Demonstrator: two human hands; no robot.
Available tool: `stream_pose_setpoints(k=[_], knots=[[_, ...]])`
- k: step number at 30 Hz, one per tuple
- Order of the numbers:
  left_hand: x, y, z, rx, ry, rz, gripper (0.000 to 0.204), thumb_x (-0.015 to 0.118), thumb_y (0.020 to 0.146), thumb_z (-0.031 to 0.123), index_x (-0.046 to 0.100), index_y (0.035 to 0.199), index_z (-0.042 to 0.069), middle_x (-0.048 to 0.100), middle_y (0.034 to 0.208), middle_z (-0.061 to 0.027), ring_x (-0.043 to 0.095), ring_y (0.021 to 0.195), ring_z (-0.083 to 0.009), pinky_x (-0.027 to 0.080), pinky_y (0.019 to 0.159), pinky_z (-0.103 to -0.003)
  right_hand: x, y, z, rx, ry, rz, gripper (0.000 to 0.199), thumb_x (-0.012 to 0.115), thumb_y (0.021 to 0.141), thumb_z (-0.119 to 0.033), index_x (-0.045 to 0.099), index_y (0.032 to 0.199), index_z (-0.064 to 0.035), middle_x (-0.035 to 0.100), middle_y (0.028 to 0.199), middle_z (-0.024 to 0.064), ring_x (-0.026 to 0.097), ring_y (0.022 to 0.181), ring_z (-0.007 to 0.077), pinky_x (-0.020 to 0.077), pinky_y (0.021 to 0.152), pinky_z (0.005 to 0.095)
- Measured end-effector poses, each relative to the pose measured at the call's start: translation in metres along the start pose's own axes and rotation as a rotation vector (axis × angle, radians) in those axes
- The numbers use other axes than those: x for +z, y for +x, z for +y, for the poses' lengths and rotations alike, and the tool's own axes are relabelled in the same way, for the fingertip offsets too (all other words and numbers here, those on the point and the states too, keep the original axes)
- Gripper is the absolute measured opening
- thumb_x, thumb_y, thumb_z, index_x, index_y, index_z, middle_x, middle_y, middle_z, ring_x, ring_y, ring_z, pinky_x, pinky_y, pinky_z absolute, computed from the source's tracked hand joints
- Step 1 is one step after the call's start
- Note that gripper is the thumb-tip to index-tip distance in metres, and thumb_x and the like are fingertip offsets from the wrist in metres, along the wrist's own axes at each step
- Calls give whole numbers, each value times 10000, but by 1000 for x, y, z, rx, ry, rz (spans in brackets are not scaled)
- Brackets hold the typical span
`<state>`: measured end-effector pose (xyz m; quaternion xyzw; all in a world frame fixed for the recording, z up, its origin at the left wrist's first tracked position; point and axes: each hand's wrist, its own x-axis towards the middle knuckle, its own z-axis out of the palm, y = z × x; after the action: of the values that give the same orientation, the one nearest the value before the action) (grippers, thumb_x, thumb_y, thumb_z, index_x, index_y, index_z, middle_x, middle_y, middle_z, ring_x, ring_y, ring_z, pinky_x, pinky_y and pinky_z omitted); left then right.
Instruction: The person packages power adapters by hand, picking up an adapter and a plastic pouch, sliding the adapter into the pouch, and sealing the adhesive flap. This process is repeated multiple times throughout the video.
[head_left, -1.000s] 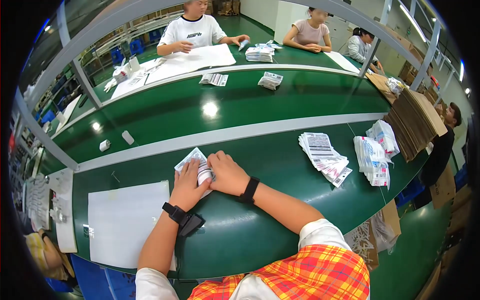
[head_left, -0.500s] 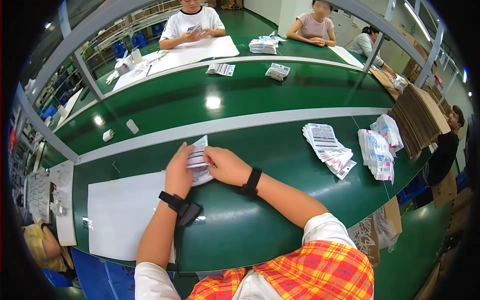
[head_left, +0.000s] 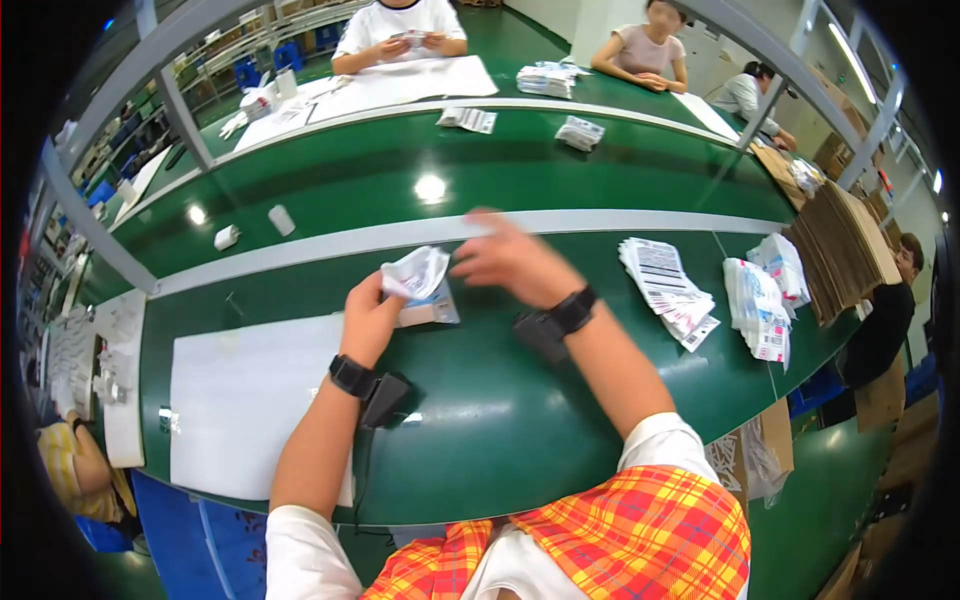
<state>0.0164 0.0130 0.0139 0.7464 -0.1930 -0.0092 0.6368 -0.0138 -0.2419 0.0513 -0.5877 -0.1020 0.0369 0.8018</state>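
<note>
My left hand [head_left: 372, 315] pinches a white printed packet [head_left: 416, 272] whose upper edge is bent open into a curve. Below it shows a flat, bluish-edged part [head_left: 437, 308]; whether it is the same packet or a second one I cannot tell. My right hand [head_left: 515, 262] is raised just to the right of the packet, apart from it, fingers spread and slightly blurred, with nothing in them. To the right on the green table [head_left: 500, 430] lies a fanned pile of flat printed packets [head_left: 665, 290]. Beside that stand fuller bundles of packets [head_left: 757, 305].
A white sheet [head_left: 245, 410] covers the table's left part. A grey rail [head_left: 560, 222] crosses behind my hands; beyond it lie two small white pieces [head_left: 282, 220] and two packet bundles [head_left: 580, 132]. Folded cardboard [head_left: 845, 250] stands at the right. Co-workers sit across the table.
My right hand has let go of the packet and moved right, its fingers opening. The packet in my left hand has turned, and its upper edge now bulges open.
</note>
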Motion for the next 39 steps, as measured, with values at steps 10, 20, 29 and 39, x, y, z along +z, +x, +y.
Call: stream_pose_setpoints(k=[10, 20, 29, 39], knots=[[3, 11, 4, -169, -282, 144, 357, 621, 955, 275, 610, 1110, -46, 685, 937, -77, 621, 816, -105, 504, 732, -261, -20, 34, -47, 393, -516, 151, 472, 549, 942, -427, 591, 1219, -47, 635, 952, 53, 591, 811, 160, 485, 730, 291], [8, 10, 9, -138, -519, 160, 345, 575, 984, 253, 601, 1111, -67, 689, 937, -81, 604, 825, -100, 494, 743, -255, 42, 21, 18, 318, -349, 41, 305, 541, 996, -268, 624, 1123, -4, 648, 969, 24, 598, 767, 76, 449, 686, 171], [1, 18, 5, -3, -36, 41, 185, 615, 932, 174, 709, 970, 18, 700, 881, -94, 631, 796, -155, 482, 773, -304, 6, 27, -1, 212, -441, -121, 301, 522, 1003, -186, 606, 1198, 28, 667, 1087, 88, 644, 969, 149, 474, 930, 282], [-1, -1, -2, 399, 610, -446, 170, 655, 854, 163, 747, 995, 186, 691, 871, -17, 569, 910, -200, 334, 925, -376, -1, -32, -25, -39, -1363, -483, 398, 507, 789, 53, 683, 1125, -67, 669, 1141, 148, 604, 1104, 276, 392, 1056, 369]])
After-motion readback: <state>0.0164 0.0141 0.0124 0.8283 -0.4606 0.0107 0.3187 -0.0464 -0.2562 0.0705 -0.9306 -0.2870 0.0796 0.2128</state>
